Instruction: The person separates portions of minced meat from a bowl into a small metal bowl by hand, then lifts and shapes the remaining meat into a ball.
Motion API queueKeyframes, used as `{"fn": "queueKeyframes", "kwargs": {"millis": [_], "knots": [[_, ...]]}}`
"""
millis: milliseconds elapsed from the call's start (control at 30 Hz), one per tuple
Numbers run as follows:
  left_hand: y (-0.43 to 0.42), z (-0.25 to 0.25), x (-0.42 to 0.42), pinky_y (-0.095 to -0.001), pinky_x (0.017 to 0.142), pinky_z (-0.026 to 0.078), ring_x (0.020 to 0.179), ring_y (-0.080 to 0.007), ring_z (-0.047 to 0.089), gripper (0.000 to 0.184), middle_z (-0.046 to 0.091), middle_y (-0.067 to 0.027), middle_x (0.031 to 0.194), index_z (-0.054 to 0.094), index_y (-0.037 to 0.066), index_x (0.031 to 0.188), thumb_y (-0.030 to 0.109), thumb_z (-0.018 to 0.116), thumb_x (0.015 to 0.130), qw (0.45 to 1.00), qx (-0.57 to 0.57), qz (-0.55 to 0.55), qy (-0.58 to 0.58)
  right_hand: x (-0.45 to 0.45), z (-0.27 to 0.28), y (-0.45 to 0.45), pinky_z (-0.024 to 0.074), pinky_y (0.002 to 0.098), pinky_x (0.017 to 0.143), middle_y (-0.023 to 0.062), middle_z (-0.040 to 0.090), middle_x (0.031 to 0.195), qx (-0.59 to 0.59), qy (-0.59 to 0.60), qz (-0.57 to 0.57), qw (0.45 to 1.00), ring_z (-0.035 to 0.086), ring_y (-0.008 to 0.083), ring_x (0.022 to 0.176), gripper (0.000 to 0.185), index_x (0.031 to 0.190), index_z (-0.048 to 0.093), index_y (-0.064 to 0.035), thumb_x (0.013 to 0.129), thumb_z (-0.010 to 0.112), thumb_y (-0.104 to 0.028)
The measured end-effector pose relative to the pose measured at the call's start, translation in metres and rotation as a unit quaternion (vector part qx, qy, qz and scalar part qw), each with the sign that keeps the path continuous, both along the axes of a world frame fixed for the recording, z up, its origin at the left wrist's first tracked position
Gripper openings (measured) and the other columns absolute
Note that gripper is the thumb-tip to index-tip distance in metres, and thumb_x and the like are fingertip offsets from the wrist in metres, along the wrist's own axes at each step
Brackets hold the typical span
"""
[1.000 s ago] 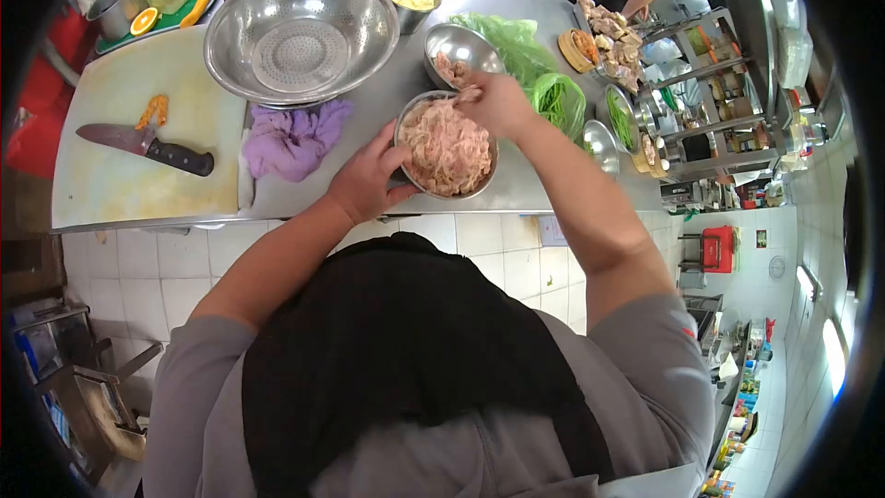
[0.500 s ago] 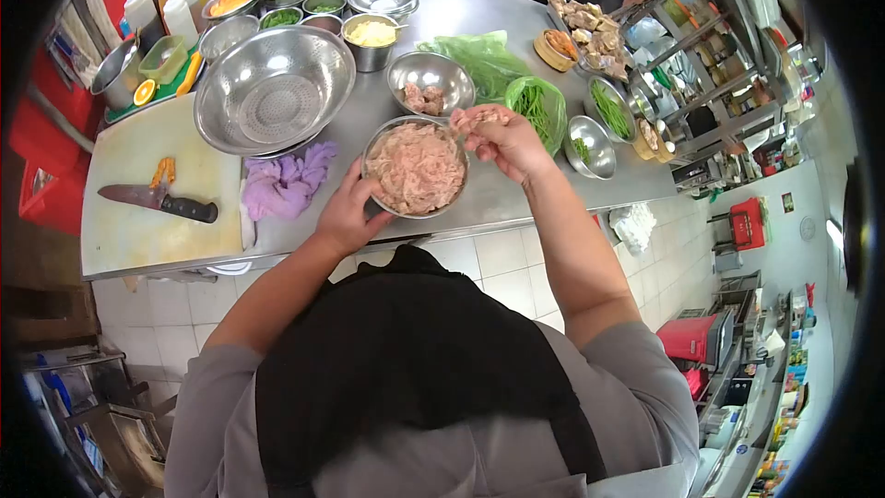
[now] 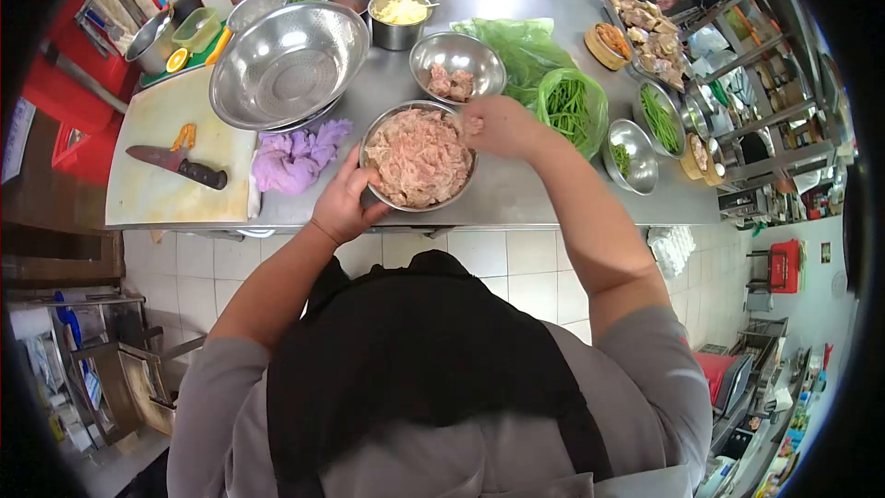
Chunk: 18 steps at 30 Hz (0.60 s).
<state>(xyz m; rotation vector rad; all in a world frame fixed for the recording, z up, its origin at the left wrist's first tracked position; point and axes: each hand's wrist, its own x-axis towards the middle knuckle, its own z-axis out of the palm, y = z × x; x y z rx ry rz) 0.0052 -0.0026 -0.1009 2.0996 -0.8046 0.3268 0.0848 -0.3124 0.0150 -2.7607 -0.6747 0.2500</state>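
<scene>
A metal bowl full of pale pink minced meat stands near the table's front edge. My left hand grips its left rim, thumb at the front and fingers along the side. At the bowl's upper right rim is my right hand, its fingers closed round a small lump of meat. Just behind, a second metal bowl holds a few pink meat lumps.
Left lie a cutting board with a knife, a purple cloth and a large colander. Right are a bag of green beans and bowls of greens. A tray of meat pieces stands behind.
My right hand has moved from beside the bowl to its upper right rim, with meat still in its fingers. My left hand stays on the bowl. The camera view has shifted.
</scene>
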Motion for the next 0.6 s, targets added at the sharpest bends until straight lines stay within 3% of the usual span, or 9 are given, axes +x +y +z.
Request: {"fn": "queueKeyframes", "kwargs": {"millis": [100, 200, 300, 400, 500, 600], "knots": [[-0.002, 0.004, -0.002, -0.0456, 0.099, 0.052, 0.125, -0.0496, 0.056, 0.053, 0.037, -0.0293, 0.156, 0.053, 0.014, 0.108, 0.019, 0.089, 0.069, 1.0, 0.012, 0.02, -0.004, -0.003, -0.002, -0.019, 0.0544, 0.0388, 0.075, 0.0135, 0.071, 0.087, 0.166, 0.067, -0.055, 0.982, 0.068, 0.0282, 0.081, 0.03, 0.1, 0.07, -0.0055, 0.079, 0.081, -0.023], [0.0, -0.003, 0.0, -0.0457, 0.098, 0.053, 0.124, -0.0496, 0.057, 0.056, 0.037, -0.0297, 0.156, 0.052, 0.014, 0.109, 0.019, 0.09, 0.068, 0.999, 0.031, 0.03, 0.018, -0.013, -0.001, -0.027, 0.0499, 0.0356, 0.063, 0.007, 0.061, 0.073, 0.307, 0.16, -0.167, 0.923, 0.062, 0.0215, 0.068, 0.033, 0.086, 0.063, -0.0045, 0.082, 0.083, -0.03], [0.001, -0.003, 0.004, -0.0465, 0.098, 0.053, 0.123, -0.0505, 0.057, 0.053, 0.037, -0.032, 0.155, 0.053, 0.012, 0.108, 0.022, 0.089, 0.07, 1.0, 0.019, 0.016, -0.006, -0.03, 0.005, -0.027, 0.0416, 0.032, 0.053, 0.0013, 0.049, 0.065, 0.415, 0.233, -0.277, 0.835, 0.053, 0.0148, 0.059, 0.043, 0.074, 0.053, -0.0079, 0.09, 0.078, -0.039], [0.002, -0.002, 0.002, -0.0483, 0.1, 0.051, 0.126, -0.0522, 0.054, 0.051, 0.036, -0.0344, 0.153, 0.052, 0.011, 0.107, 0.025, 0.087, 0.073, 1.0, 0.005, 0.007, 0.014, -0.037, 0.002, -0.038, 0.0342, 0.0295, 0.048, 0.0008, 0.046, 0.062, 0.592, 0.31, -0.278, 0.69, 0.045, 0.0118, 0.053, 0.042, 0.075, 0.051, -0.0097, 0.1, 0.066, -0.04], [0.006, 0.003, 0.001, -0.0487, 0.102, 0.05, 0.129, -0.0527, 0.052, 0.051, 0.036, -0.0347, 0.153, 0.052, 0.01, 0.107, 0.025, 0.087, 0.074, 0.999, -0.004, -0.001, 0.032, -0.038, 0.011, -0.036, 0.0312, 0.027, 0.046, 0.0014, 0.048, 0.063, 0.625, 0.317, -0.282, 0.656, 0.042, 0.0105, 0.052, 0.037, 0.08, 0.055, -0.0078, 0.105, 0.057, -0.036], [0.012, 0.0, 0.001, -0.0484, 0.103, 0.049, 0.13, -0.0527, 0.051, 0.051, 0.035, -0.0342, 0.153, 0.051, 0.011, 0.108, 0.024, 0.087, 0.073, 0.999, -0.013, -0.009, 0.036, -0.036, 0.022, -0.013, 0.0289, 0.0254, 0.046, 0.0014, 0.05, 0.064, 0.586, 0.221, -0.395, 0.672, 0.038, 0.0097, 0.051, 0.029, 0.088, 0.059, -0.0064, 0.106, 0.055, -0.029]]}}
